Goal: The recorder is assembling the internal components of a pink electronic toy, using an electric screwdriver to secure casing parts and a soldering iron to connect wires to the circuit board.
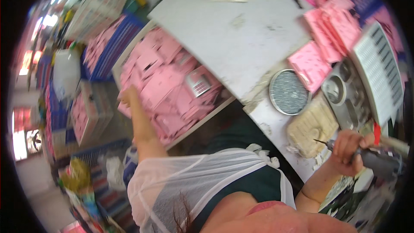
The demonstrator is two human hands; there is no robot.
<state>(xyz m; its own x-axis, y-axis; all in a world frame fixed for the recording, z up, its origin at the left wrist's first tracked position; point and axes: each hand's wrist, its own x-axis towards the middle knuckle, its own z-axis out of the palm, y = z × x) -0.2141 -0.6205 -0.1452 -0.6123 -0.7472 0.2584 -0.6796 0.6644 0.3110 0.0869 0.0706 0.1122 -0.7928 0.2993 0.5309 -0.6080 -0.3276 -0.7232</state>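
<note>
My left hand (126,96) reaches out to the left side of an open box. Its fingers are curled at a pink plastic casing piece (123,109) that juts past the box edge; the fingertips are blurred. Many flat pink casing pieces (161,88) are heaped in that box, one with a grey keypad-like panel (199,83). In my right hand (348,150), at the lower right, is a dark grey electric screwdriver (379,162), its thin bit pointing left toward a yellowish block (312,125). A round dish of small metal pieces (290,92) stands just beyond the block.
The white table (228,26) spreads ahead. On its right are stacked pink casings (330,30), a metal tray with round hollows (345,90) and a tilted white slotted tray (379,71). More boxes of pink parts (103,45) and a white jug (67,73) stand left.
</note>
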